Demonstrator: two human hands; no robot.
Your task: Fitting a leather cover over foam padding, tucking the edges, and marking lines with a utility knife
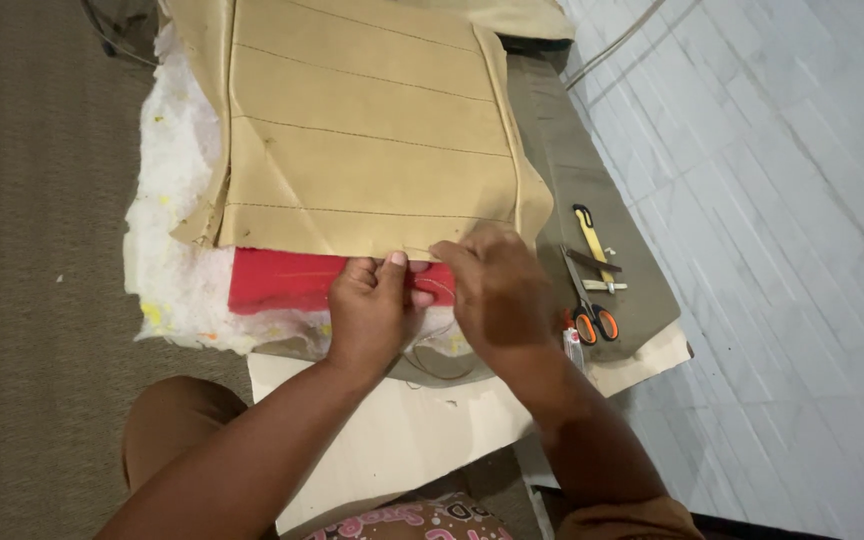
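Your thin thread [439, 352] hangs in a slack loop below your hands, and it could snag on a finger or knot as you draw it through; the near edge could also slide off line, since only fingertips hold it. Your left hand [372, 310] is pinched shut on the near hem of the tan stitched leatherette panel [367, 150], above the red foam block [287, 280]. Your right hand [492, 290] is closed at the same hem, probably on a needle, though I cannot see one. The orange-handled scissors [590, 305] lie just right.
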